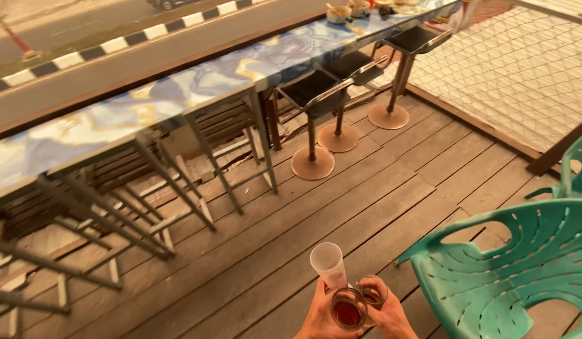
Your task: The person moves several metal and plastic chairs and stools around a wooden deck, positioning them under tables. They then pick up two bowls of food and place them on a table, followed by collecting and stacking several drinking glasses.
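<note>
At bottom centre of the head view, both hands meet over the wooden deck (pixel 341 207), clutching three glasses bunched together. Left hand (pixel 321 317) is closed around a tall frosted plastic cup (pixel 328 265), which stands a bit tilted, mouth up, with a little pinkish liquid at its base; same hand also seems to support the dark glass of red drink (pixel 349 309), nearest the camera, fingers wrapped on its left side. Right hand (pixel 391 315) is closed on a small clear glass (pixel 372 290), just right of the cup, touching the red-drink glass. All three glasses touch or nearly touch; exact fingertip placement is hidden under the glasses. To the right, near, a green plastic chair (pixel 523 263) with slotted back, a second green chair (pixel 580 166) behind it at the right edge. Far across the deck, a long blue-and-white marbled counter (pixel 197 85) runs left to far right on metal legs, three black bar stools (pixel 316 100) on round bases beside it. Bowls and dishes (pixel 341 12) sit at the counter's far end. Beyond the counter, a road with black-and-white kerb (pixel 115 45). Tiled pale floor (pixel 523 75) lies far right.
</note>
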`<state>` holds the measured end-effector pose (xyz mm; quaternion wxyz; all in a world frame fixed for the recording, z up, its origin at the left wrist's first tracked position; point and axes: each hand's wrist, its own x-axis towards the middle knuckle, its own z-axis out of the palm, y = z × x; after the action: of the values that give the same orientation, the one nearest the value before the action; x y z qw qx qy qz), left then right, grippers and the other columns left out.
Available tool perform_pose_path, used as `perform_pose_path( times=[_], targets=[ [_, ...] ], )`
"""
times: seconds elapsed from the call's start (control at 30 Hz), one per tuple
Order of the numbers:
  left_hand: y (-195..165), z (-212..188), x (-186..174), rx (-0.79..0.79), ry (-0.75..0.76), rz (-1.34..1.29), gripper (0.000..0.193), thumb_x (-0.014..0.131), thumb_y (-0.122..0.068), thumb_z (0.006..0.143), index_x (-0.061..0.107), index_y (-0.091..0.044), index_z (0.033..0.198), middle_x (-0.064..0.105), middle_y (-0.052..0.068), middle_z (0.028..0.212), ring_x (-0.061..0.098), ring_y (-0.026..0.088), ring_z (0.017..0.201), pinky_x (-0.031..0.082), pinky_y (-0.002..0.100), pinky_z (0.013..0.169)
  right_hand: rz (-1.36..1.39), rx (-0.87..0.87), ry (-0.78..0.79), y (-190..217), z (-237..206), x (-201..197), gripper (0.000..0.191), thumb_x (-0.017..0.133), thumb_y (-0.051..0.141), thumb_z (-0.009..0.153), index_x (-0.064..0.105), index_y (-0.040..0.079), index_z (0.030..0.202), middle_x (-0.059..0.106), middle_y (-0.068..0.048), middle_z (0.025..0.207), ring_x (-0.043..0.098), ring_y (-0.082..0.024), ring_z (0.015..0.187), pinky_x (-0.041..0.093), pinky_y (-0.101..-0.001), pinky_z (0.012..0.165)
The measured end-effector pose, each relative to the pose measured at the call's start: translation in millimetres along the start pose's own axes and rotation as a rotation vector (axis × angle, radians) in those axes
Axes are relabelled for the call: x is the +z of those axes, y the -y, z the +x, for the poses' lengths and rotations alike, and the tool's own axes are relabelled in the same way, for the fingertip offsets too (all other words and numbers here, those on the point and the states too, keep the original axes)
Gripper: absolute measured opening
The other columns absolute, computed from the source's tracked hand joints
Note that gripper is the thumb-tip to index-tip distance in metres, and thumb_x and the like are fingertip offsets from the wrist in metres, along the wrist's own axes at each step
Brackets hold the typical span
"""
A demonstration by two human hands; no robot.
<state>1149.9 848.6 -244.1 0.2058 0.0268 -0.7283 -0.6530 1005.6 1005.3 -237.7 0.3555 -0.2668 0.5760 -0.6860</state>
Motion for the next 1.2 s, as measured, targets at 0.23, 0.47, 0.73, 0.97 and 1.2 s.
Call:
perform_pose_path(
  times=[0.23,0.47,0.73,0.97,1.2],
  targets=[
    [34,186,-49,0.064,0.169,0.118,0.063,0.094,-0.026,0.073,0.07,-0.007,0.128,0.047,0.018,0.148,0.04,0.038,0.15,0.043,0.05,0.121,0.006,-0.009,-0.146,23,157,-61,0.047,0.081,0.005,0.082,0.059,0.001,0.123,0.064,-0.012,0.119,0.063,-0.025,0.12,0.05,-0.039,0.104],
    [38,312,-58,0.135,0.206,0.045,0.064,0.098,-0.032,0.069,0.073,-0.007,0.123,0.042,0.021,0.151,0.042,0.039,0.151,0.045,0.051,0.121,0.03,-0.054,-0.267,16,249,-133,0.05,0.077,-0.003,0.076,0.058,0.001,0.122,0.063,-0.01,0.127,0.064,-0.026,0.121,0.051,-0.0389,0.101],
    [121,491,-57,0.132,0.062,0.165,0.07,0.101,-0.029,0.059,0.07,-0.008,0.118,0.048,0.018,0.139,0.055,0.036,0.132,0.05,0.047,0.111,-0.054,-0.018,-0.39,32,413,-258,0.044,0.076,-0.005,0.079,0.062,0.004,0.12,0.066,-0.012,0.126,0.063,-0.025,0.12,0.051,-0.0384,0.102],
    [162,713,-52,0.04,0.136,0.153,0.067,0.101,-0.027,0.06,0.069,-0.008,0.116,0.045,0.015,0.136,0.056,0.031,0.133,0.051,0.044,0.111,-0.002,0.088,-0.384,73,578,-380,0.046,0.078,-0.006,0.077,0.061,0.003,0.119,0.065,-0.012,0.125,0.061,-0.023,0.129,0.045,-0.0414,0.111],
    [184,876,-23,-0.057,0.134,0.08,0.067,0.097,-0.027,0.06,0.066,-0.007,0.116,0.041,0.013,0.136,0.053,0.032,0.133,0.058,0.044,0.105,-0.054,0.101,-0.468,89,700,-512,0.046,0.077,-0.006,0.077,0.06,0.002,0.119,0.066,-0.014,0.128,0.06,-0.025,0.131,0.046,-0.0433,0.113]
  ],
)
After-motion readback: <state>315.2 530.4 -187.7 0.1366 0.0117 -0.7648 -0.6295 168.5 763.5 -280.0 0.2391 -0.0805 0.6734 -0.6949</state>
